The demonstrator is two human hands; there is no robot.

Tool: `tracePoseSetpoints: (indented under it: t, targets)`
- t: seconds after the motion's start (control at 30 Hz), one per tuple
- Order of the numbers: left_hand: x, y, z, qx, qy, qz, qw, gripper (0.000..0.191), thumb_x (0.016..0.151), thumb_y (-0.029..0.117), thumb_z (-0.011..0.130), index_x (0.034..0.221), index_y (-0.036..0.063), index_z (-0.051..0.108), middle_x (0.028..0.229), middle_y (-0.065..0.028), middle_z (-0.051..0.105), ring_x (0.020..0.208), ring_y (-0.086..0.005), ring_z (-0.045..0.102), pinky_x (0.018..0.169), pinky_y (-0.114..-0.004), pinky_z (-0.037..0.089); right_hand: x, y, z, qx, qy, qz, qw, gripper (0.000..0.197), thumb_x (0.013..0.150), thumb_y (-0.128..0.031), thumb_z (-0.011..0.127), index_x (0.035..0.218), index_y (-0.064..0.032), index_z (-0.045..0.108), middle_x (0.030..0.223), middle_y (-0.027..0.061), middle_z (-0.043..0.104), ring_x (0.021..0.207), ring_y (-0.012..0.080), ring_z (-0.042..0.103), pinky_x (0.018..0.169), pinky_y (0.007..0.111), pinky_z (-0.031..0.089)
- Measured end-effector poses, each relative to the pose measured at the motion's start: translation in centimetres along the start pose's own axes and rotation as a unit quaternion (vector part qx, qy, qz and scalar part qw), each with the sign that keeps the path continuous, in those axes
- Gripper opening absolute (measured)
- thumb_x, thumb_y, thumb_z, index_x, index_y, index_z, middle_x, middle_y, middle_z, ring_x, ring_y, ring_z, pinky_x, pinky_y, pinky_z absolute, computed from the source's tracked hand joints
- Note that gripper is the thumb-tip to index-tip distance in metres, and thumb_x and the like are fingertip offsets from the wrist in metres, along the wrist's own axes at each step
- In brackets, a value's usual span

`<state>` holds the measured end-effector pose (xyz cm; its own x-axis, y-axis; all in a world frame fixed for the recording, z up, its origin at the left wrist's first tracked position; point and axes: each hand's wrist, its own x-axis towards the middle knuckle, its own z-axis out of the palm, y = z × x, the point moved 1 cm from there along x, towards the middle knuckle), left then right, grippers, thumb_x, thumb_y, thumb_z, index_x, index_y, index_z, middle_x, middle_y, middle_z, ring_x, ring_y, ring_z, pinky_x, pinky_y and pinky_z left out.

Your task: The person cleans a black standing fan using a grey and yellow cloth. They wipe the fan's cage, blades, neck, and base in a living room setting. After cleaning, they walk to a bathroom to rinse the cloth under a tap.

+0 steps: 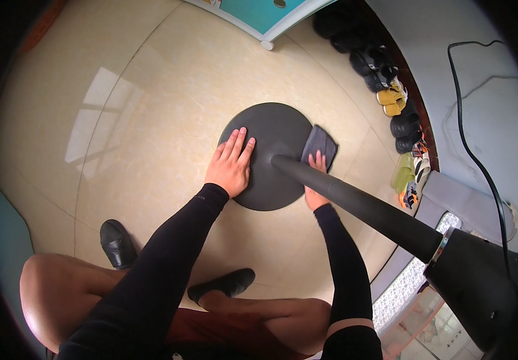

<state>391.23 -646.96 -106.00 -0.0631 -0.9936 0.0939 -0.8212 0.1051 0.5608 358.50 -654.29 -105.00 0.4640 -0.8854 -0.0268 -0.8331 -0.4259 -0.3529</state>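
A round dark grey base (268, 189) of a floor stand, probably a pedestal fan, rests on the floor before me. From its middle a dark pole (358, 193) slants towards the lower right, up to a black housing (470, 274). My left hand (231, 164) lies flat on the base's left side, fingers spread and holding nothing. Over at the right rim, my right hand (316, 180) presses a folded grey cloth (320, 143) against the base edge. The pole hides part of the right hand.
Several shoes (391, 100) line the wall at the right. A black cable (468, 144) hangs down the wall. At the top stands a turquoise-panelled piece with a white frame (259, 31). My feet in black shoes (118, 243) are near the stand on the tiled floor (168, 103).
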Motion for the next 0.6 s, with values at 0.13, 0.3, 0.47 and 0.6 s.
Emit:
tracePoseSetpoints:
  t: [0.13,0.3,0.47,0.6]
  targets:
    - [-0.8,-1.1,0.1,0.005,-0.003,-0.018,1.0,0.058,0.1,0.018,0.058,0.157,0.0086,0.054,0.171,-0.0181,0.041,0.158,-0.034,0.039,0.122,-0.05,0.038,-5.9,-5.3,1.4,-0.015,-0.123,0.073,0.99,0.079,0.093,-0.018,0.075,0.164,-0.007,0.042,0.175,0.0251,0.029,0.161,0.0475,0.026,0.132,0.058,0.021]
    - [-0.6,-1.2,0.2,0.018,-0.004,-0.017,1.0,0.059,0.102,0.023,0.056,0.16,0.0095,0.051,0.173,-0.0169,0.039,0.159,-0.0329,0.037,0.124,-0.05,0.036,-5.9,-12.5,1.9,-0.055,-0.168,-0.046,0.983,0.08,0.092,-0.018,0.075,0.164,-0.0046,0.042,0.173,0.0306,0.029,0.159,0.056,0.023,0.13,0.063,0.021]
    - [-0.1,-1.1,0.6,-0.008,0.003,-0.01,1.0,0.055,0.105,0.022,0.054,0.159,0.0109,0.053,0.173,-0.0161,0.038,0.159,-0.0325,0.037,0.124,-0.05,0.036,-5.4,-16.0,3.8,-0.092,-0.139,-0.037,0.985,0.081,0.095,-0.03,0.073,0.165,-0.0041,0.039,0.169,0.0284,0.035,0.158,0.0569,0.023,0.131,0.063,0.017]
    - [0.5,-0.3,-0.2,-0.048,0.011,-0.004,0.999,0.051,0.105,0.019,0.056,0.155,0.0112,0.057,0.171,-0.0166,0.041,0.158,-0.0336,0.039,0.124,-0.049,0.036,-6.3,-17.8,5.1,0.071,-0.049,-0.015,0.996,0.064,0.104,-0.026,0.064,0.16,0.0003,0.047,0.167,0.0271,0.042,0.16,0.0462,0.03,0.131,0.054,0.022]
